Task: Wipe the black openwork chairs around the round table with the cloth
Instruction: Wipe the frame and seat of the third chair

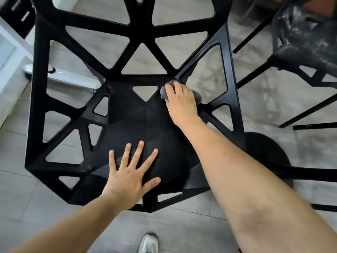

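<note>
- The black openwork chair (138, 114) fills the middle of the view, seen from above; its solid seat panel is in the centre and the triangular cut-outs of back and sides spread out around it over the pale tiled floor.
- The grey cloth (165, 92) is bunched at the rear right corner of the seat, where the seat meets the back struts; it shows only at the edges of the hand covering it.
- Step in hand, as I judge it: wiping this chair's seat, at its back corner. The struts around the openings look like the next surfaces, and that calls for working the cloth along narrow bars and into the angles rather than across a flat panel.
- The right hand (180, 101) serves as the working grip: it lies on top of the cloth with fingers bent over it, pressing it to the seat; how tightly the fingers close underneath I cannot tell.
- The left hand (130, 172) is flat and spread wide on the front of the seat, holding nothing, apparently bracing the chair.
- A second black chair (302, 57), dusty on its seat, stands to the right, apart.
- A dark round base (264, 152) sits on the floor beside the first chair's right side, and a pale shoe (148, 243) shows at the bottom edge.
</note>
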The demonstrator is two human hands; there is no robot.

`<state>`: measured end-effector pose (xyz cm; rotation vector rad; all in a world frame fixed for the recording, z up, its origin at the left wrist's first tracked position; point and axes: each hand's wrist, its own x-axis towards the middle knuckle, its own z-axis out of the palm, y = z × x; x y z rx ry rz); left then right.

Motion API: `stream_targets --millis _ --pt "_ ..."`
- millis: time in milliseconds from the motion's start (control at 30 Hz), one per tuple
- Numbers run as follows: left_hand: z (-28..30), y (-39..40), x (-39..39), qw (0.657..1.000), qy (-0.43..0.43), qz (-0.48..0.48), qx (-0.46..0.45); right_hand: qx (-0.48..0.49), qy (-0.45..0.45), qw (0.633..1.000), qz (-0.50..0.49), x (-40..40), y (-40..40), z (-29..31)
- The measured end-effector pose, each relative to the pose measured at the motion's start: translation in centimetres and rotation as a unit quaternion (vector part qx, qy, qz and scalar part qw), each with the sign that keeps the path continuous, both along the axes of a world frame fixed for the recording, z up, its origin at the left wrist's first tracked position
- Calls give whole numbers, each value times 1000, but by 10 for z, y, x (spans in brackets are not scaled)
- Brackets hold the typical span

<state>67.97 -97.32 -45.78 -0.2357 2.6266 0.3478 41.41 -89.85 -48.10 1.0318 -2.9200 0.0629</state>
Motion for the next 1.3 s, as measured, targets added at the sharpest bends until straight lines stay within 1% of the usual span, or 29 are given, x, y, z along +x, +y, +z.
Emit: stream_targets --millis 100,233,333,400,433,500,567,633,767,833,900,967,1033,1100,1167,1233,1300 --pt "4 1 -2 1000 -4 8 6 -16 -4 1000 -3 39 28 7" --pt "8 0 -4 999 -34 7 2 -59 -36 998 -4 121 89 18" --pt "9 -2 -6 999 -31 12 2 -48 -35 998 19 167 137 28" --pt "9 -2 -6 999 -40 10 6 -3 -11 999 47 156 159 30" --pt "9 -2 -5 999 -45 12 10 21 11 999 41 141 161 31" --pt "7 -2 -7 999 -42 17 12 37 64 997 -7 100 154 33" --pt "6 -2 -9 999 -44 20 10 33 85 995 -41 77 144 34" --pt "6 0 -12 999 -48 21 10 32 83 995 -38 85 148 34" --pt "10 1 -13 998 -63 12 5 31 51 998 -20 133 175 36" --pt "11 3 -12 997 -75 6 3 3 46 998 -30 139 178 41" --pt "11 5 -12 996 -84 0 -2 -75 59 994 -54 128 176 60" --pt "10 5 -15 996 -93 -3 -4 -171 106 975 -99 98 171 92" --pt "10 4 -15 995 -99 -4 -6 -230 150 949 -152 52 157 120" --pt "9 5 -15 995 -101 0 -4 -237 142 944 -179 6 140 125" --pt "10 5 -15 995 -97 4 -4 -229 90 953 -178 -19 127 115" --pt "10 6 -15 995 -100 1 -5 -213 91 955 -184 -20 125 99" --pt "12 5 -15 995 -99 5 -10 -168 112 960 -194 2 140 83"
